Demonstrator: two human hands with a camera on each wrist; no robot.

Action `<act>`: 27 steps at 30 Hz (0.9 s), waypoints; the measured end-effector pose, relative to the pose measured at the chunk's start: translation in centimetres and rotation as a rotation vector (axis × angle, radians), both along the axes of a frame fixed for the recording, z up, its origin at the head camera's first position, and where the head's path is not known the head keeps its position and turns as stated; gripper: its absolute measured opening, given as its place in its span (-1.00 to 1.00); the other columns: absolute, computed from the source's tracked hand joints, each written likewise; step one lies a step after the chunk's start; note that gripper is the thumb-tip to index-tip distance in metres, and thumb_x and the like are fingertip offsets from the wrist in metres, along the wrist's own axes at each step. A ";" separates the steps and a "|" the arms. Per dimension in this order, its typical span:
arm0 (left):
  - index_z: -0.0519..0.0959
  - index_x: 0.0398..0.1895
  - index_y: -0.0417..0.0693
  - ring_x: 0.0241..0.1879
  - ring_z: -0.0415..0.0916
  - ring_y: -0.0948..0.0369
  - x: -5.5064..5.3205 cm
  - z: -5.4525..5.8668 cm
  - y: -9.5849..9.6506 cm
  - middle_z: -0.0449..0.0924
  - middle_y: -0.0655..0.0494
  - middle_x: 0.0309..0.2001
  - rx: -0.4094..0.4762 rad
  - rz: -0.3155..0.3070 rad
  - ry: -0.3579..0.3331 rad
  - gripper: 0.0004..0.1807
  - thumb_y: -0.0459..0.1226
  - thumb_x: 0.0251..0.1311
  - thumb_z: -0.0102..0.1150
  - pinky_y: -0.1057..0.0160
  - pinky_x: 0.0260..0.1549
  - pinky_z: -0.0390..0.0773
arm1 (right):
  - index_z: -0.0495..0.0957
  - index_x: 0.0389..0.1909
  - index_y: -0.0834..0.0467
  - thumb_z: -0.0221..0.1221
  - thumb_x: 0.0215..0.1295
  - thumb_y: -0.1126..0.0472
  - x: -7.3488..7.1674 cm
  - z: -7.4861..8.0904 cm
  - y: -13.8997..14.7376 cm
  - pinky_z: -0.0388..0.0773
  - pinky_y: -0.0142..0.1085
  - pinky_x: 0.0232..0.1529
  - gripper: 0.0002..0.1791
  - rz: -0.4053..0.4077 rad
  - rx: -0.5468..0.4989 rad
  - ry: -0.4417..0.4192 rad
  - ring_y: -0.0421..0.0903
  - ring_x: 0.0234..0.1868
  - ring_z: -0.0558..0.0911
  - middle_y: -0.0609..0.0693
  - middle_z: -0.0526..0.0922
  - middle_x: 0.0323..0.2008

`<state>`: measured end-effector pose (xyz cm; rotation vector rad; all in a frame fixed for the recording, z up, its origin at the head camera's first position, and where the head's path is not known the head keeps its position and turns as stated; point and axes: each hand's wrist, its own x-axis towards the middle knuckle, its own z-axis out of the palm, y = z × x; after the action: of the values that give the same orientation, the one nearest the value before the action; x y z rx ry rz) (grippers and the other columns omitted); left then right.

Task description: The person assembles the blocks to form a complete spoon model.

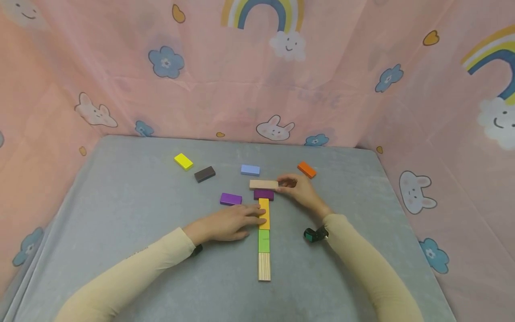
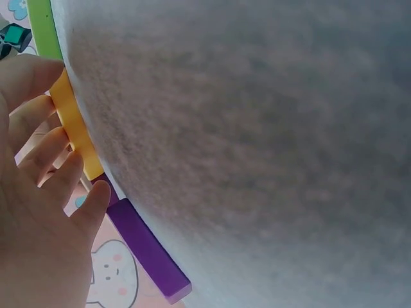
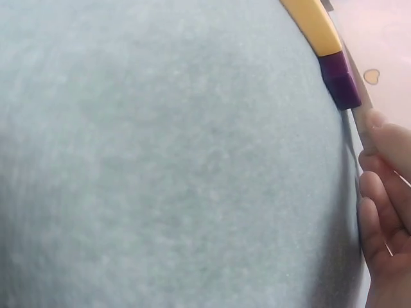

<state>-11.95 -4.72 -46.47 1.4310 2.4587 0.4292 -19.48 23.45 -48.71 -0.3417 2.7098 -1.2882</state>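
Note:
A row of blocks runs up the table: a striped wooden block (image 1: 264,267), a green block (image 1: 263,241), a yellow-orange block (image 1: 263,219) and, crosswise, a dark purple block (image 1: 263,195). Just beyond the dark purple one lies a plain wooden block (image 1: 262,184), also crosswise. My right hand (image 1: 299,191) pinches its right end between thumb and fingers. From the left, my left hand (image 1: 231,222) rests extended fingertips on the yellow-orange block. In the left wrist view, those fingers are spread along the yellow-orange block (image 2: 76,125).
Beside the left hand lies a purple block (image 1: 231,199). Farther back are a yellow block (image 1: 183,161), a dark brown block (image 1: 205,174), a light blue block (image 1: 250,170) and an orange block (image 1: 307,169). A pink patterned curtain (image 1: 225,98) borders the grey cloth-covered table (image 1: 120,210).

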 end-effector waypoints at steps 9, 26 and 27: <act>0.33 0.45 0.18 0.56 0.06 0.17 -0.1 -0.1 0.0 0.17 0.20 0.54 -0.002 -0.001 0.015 -0.43 -0.19 0.38 0.09 0.04 0.50 0.21 | 0.68 -0.06 0.05 0.38 0.19 0.08 -0.1 0.0 -0.1 0.53 -0.41 -0.23 -0.70 0.014 0.004 0.000 -0.09 -0.27 0.58 0.04 0.70 -0.22; 0.31 0.46 0.20 0.57 0.04 0.20 -0.1 -0.2 0.0 0.15 0.23 0.55 -0.011 0.002 0.014 -0.42 -0.19 0.38 0.08 0.08 0.52 0.19 | 0.65 -0.04 0.08 0.36 0.22 0.11 0.0 -0.1 0.0 0.52 -0.38 -0.11 -0.70 0.040 0.013 -0.006 -0.09 -0.17 0.55 0.04 0.68 -0.10; 0.31 0.46 0.21 0.57 0.03 0.21 -0.1 -0.2 0.0 0.14 0.24 0.55 -0.016 0.003 0.012 -0.42 -0.19 0.38 0.08 0.09 0.52 0.17 | 0.65 -0.04 0.08 0.36 0.22 0.11 0.0 -0.1 0.0 0.52 -0.38 -0.10 -0.70 0.042 0.010 -0.005 -0.09 -0.16 0.55 0.04 0.68 -0.10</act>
<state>-12.07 -4.74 -46.70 1.4280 2.4685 0.4019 -19.43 23.47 -48.82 -0.3911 2.6884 -1.2628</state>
